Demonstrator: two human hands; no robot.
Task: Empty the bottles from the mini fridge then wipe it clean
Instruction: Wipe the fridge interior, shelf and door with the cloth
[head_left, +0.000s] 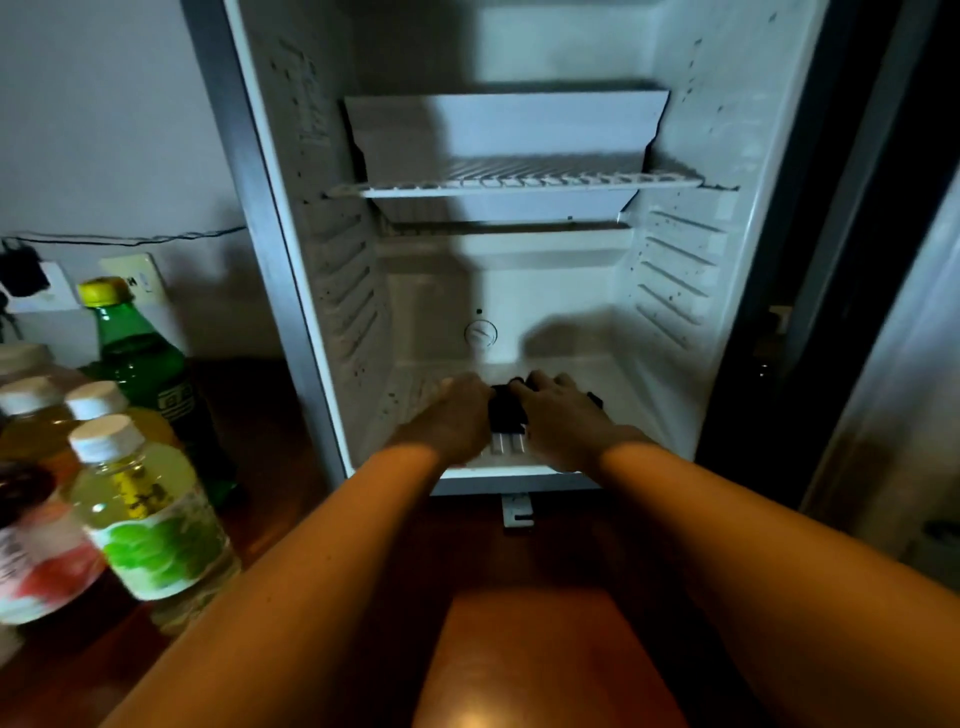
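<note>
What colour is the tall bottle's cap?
Yellow. The cap tops the green bottle, seen in the head view.

both hands on dark cloth on mini fridge floor; bottles outside left

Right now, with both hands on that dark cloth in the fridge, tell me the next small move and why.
Probably sweep the dark cloth across the fridge floor. Both the left hand and right hand already press on it, the bottles stand outside, and dark specks dot the side walls.
</note>
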